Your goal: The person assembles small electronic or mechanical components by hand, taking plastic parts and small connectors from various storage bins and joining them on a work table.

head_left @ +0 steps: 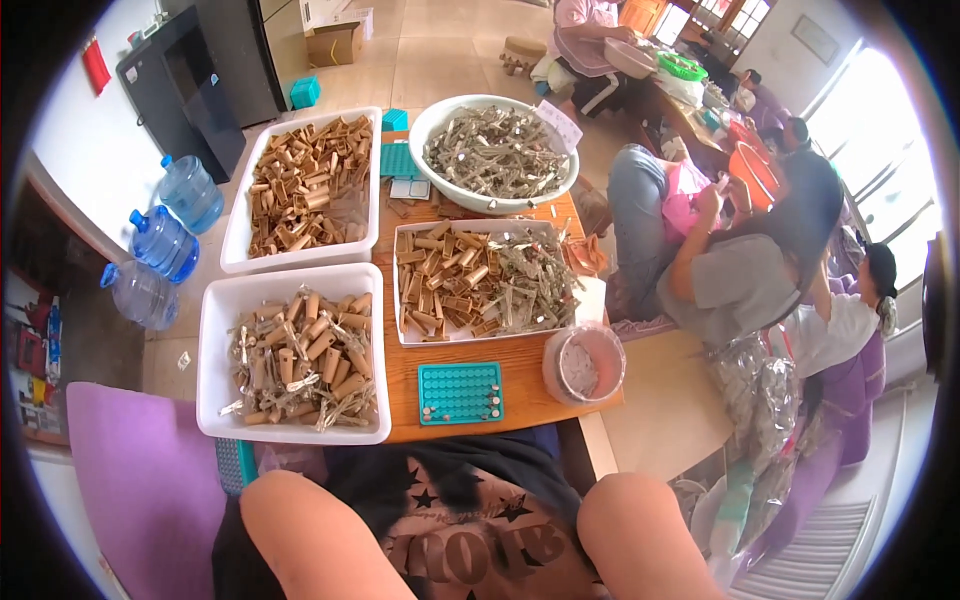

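Neither of my hands shows. Two bare bent limbs of mine, a left one (310, 530) and a right one (640, 530), rise from the lower edge; whether they are elbows or knees I cannot tell. Just beyond my dark printed clothing, a teal tray with small round wells (460, 380) lies on the wooden table (405, 425), a few small pieces in its wells. Right of it stands a pinkish tub (618, 375). Behind the tray, a white box (480, 338) holds brown tubes and greyish thin strips. A white bin (210, 400) at left contains brown tubes and clear-wrapped pieces.
Another white bin (235, 250) of brown tubes and a round pale basin (420, 165) of greyish strips stand farther back. Water jugs (165, 245) line the left floor. At right sits a person in grey (725, 285), near clear plastic bags (755, 390). A purple chair (140, 480) is at left.
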The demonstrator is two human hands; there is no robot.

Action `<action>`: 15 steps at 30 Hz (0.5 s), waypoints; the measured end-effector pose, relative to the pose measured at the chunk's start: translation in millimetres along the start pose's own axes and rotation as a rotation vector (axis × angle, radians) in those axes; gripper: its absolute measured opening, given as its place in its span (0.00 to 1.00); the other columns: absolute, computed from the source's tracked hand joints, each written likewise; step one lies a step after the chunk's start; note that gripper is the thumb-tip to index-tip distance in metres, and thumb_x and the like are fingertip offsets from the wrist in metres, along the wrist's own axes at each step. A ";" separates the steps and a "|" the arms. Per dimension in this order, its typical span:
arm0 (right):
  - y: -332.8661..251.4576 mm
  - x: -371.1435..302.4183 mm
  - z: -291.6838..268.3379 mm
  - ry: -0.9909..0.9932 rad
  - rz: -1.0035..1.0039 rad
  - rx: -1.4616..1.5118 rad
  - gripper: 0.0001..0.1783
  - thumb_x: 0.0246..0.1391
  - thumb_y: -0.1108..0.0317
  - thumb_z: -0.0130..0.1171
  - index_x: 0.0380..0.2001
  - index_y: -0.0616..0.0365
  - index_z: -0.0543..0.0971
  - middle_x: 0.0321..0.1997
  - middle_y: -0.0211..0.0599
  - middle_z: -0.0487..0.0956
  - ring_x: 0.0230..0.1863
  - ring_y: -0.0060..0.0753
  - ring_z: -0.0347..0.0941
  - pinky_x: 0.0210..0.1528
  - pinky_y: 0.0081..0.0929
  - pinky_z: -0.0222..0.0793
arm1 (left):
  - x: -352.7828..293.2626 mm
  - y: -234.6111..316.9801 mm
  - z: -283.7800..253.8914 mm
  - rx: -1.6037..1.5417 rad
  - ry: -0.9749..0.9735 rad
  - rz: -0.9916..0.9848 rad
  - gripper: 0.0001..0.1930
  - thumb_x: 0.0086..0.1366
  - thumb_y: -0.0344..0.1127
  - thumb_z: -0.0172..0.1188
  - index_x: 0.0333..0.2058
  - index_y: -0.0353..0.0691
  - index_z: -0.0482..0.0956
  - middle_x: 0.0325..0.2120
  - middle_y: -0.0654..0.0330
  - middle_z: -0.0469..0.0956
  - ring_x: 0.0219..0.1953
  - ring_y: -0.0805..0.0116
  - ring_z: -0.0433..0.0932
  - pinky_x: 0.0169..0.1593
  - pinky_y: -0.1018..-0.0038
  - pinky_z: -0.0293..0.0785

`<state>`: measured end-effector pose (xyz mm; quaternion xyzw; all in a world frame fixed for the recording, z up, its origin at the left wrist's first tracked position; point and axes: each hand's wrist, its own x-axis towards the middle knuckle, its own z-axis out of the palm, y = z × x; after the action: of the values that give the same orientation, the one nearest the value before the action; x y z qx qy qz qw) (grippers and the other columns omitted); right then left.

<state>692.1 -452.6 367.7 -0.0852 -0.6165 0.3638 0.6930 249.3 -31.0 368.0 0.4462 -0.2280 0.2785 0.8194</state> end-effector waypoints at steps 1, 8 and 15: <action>44.4 34.6 13.0 0.004 0.002 0.060 0.12 0.58 0.75 0.45 0.43 0.66 0.73 0.46 0.47 0.74 0.45 0.42 0.70 0.48 0.44 0.65 | -1.0 1.3 7.0 -0.060 -0.011 -0.011 0.16 0.68 0.38 0.42 0.43 0.31 0.72 0.45 0.49 0.72 0.53 0.62 0.69 0.58 0.68 0.63; 332.3 258.2 123.9 -0.038 -0.002 0.420 0.15 0.60 0.77 0.40 0.48 0.64 0.71 0.51 0.43 0.72 0.53 0.36 0.65 0.56 0.38 0.59 | 12.3 -23.6 24.9 -0.482 -0.150 -0.027 0.15 0.68 0.33 0.40 0.47 0.29 0.69 0.49 0.49 0.70 0.55 0.67 0.67 0.60 0.73 0.60; 333.8 284.6 116.3 -0.045 0.065 0.747 0.19 0.62 0.78 0.34 0.53 0.62 0.69 0.56 0.40 0.69 0.60 0.31 0.61 0.65 0.32 0.53 | -9.2 9.7 28.7 -0.983 -0.270 0.020 0.15 0.69 0.29 0.39 0.50 0.27 0.66 0.52 0.50 0.67 0.57 0.71 0.64 0.62 0.77 0.57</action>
<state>445.2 -77.0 430.3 0.1621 -0.4533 0.5872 0.6508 232.5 -53.6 382.4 0.0377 -0.4402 0.0860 0.8930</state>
